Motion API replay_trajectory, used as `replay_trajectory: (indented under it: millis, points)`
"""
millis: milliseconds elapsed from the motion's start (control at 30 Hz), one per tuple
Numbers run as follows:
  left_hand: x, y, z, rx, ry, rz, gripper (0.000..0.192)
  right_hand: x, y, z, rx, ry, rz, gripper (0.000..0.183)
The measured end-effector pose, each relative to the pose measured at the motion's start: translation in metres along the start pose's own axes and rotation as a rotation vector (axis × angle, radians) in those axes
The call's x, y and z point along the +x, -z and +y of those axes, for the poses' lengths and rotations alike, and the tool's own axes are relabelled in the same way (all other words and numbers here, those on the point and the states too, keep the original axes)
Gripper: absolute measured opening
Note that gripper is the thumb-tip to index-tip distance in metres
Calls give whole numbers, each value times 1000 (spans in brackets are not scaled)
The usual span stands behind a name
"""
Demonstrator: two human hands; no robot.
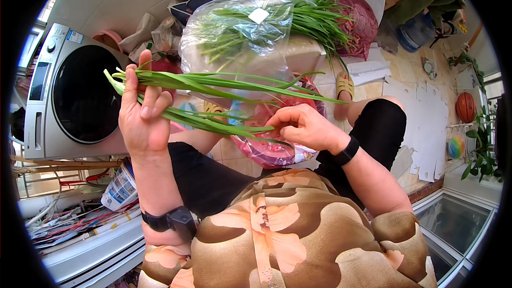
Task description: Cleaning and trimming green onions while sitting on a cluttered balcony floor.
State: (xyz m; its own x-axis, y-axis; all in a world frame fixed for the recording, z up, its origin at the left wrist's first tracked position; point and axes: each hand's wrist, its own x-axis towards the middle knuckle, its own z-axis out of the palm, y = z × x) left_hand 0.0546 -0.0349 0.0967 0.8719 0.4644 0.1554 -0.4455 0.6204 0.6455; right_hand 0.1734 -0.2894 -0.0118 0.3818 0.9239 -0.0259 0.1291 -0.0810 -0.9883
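Observation:
A small bunch of green leafy stalks, like garlic chives (200, 82), lies across the fingers of my left hand (144, 108), raised at the left with its palm up. The pale stem ends point left and the leaves spread right in separate strands. Thumb and forefinger of my right hand (306, 128) come together at the tips of the lower leaves; whether they pinch one cannot be told. Under the leaves, between my legs, is a pink plastic bag (260, 156) with an open top. Beyond it, a larger bunch of the greens (320, 20) lies partly in a clear plastic bag (200, 20).
The large bunch rests on a pale box-like support (306, 50). A washing machine (44, 128) stands left, and a red mesh sack (366, 28) lies beyond the greens. Flattened white card (424, 132), a basketball (466, 107) and a water bottle (414, 32) are at the right.

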Motion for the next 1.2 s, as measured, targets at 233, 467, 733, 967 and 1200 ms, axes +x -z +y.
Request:
replay_trajectory:
  millis: [233,467,733,967,1200]
  points:
    - [-1,-2,-1,8,-4,12,27,1,0,1,17,-73,8,21]
    - [-2,3,-11,29,-5,100,21,3,2,8,543,-240,249,17]
    - [4,1,-5,68,-78,82,23,-7,14,-7,475,-131,118,22]
    - [4,-3,-15,17,-63,35,25,-1,2,-12,440,-162,-39,26]
    - [4,2,-22,64,-28,31,25,4,-9,-14,455,-87,-92,21]
